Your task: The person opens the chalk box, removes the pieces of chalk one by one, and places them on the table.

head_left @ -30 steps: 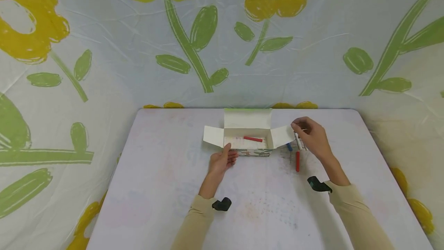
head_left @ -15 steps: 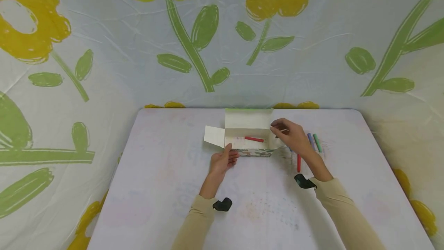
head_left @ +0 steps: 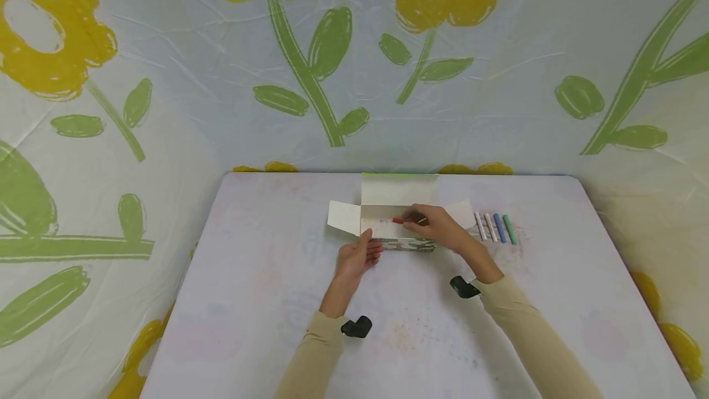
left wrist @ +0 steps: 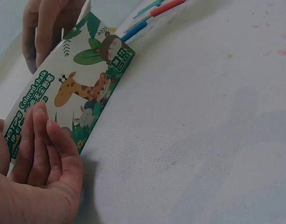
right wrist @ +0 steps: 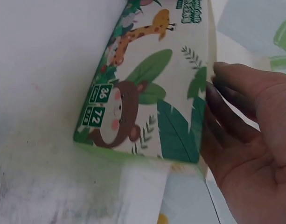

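A colored chalk box (head_left: 408,244), printed with a giraffe and leaves, stands with its lid and end flaps spread. My left hand (head_left: 353,259) holds its front left corner, thumb over the rim and fingers along the printed front (left wrist: 87,84). My right hand (head_left: 437,226) reaches into the box from the right, fingers bent. At its fingertips shows one end of a red chalk stick (head_left: 397,220) lying on the box floor. In the right wrist view the box's front wall hides the fingertips of that hand (right wrist: 254,121); I cannot tell whether they grip the stick.
Right of the box lie two white chalk sticks (head_left: 484,226), a blue stick (head_left: 501,228) and a green one (head_left: 509,229). The left wrist view also shows a red stick (left wrist: 168,7) and another blue stick (left wrist: 134,31) near the box. A flowered cloth (head_left: 221,79) hangs behind the table.
My right hand has moved left from above the chalk sticks, over the right flap and down into the box. The left hand keeps its hold on the front corner.
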`<act>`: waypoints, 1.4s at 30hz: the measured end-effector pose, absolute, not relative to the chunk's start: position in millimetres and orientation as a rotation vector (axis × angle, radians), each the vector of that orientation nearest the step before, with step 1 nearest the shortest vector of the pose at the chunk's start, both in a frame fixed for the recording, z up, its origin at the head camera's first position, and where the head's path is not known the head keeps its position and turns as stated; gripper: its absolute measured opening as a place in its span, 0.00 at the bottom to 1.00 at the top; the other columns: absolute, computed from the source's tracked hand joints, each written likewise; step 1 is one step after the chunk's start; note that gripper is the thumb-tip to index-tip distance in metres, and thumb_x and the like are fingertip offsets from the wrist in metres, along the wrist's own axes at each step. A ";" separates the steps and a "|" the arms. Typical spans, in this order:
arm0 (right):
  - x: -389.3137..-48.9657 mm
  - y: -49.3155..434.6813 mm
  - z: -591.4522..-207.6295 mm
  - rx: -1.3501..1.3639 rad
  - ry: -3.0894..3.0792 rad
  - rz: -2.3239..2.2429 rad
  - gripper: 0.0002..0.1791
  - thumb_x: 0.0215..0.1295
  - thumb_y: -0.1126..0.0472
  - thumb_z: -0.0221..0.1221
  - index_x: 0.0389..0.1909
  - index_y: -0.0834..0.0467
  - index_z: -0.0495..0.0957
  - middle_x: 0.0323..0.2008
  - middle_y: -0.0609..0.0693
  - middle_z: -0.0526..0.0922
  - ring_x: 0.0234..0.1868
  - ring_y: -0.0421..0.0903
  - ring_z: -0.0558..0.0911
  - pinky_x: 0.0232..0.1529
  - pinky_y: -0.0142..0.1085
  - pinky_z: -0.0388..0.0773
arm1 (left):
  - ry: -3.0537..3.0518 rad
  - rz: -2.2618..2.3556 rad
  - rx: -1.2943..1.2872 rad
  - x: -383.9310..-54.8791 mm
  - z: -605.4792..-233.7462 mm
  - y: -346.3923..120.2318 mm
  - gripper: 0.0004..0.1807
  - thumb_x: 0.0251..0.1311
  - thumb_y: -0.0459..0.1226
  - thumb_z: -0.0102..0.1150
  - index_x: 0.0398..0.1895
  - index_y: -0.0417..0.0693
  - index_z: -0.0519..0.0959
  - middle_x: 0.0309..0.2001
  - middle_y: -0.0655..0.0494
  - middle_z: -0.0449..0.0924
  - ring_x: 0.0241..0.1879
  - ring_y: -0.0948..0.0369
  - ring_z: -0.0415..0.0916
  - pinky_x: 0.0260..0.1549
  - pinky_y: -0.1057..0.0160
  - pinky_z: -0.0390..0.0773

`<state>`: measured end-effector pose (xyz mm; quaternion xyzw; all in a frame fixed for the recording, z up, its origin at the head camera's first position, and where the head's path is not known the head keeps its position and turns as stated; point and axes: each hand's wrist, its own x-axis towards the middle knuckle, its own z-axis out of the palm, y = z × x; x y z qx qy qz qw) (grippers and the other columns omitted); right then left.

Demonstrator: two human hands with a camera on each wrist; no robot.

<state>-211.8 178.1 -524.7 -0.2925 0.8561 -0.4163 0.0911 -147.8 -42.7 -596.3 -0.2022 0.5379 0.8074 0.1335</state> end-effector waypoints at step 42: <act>-233.1 173.3 -519.7 -0.897 2.425 -0.990 0.11 0.74 0.67 0.61 0.51 0.67 0.83 0.42 0.59 0.86 0.41 0.50 0.84 0.44 0.44 0.81 | 1.551 2.346 -0.600 -148.6 -594.2 -41.9 0.30 0.72 0.51 0.61 0.46 0.25 0.83 0.33 0.50 0.88 0.30 0.65 0.82 0.32 0.70 0.81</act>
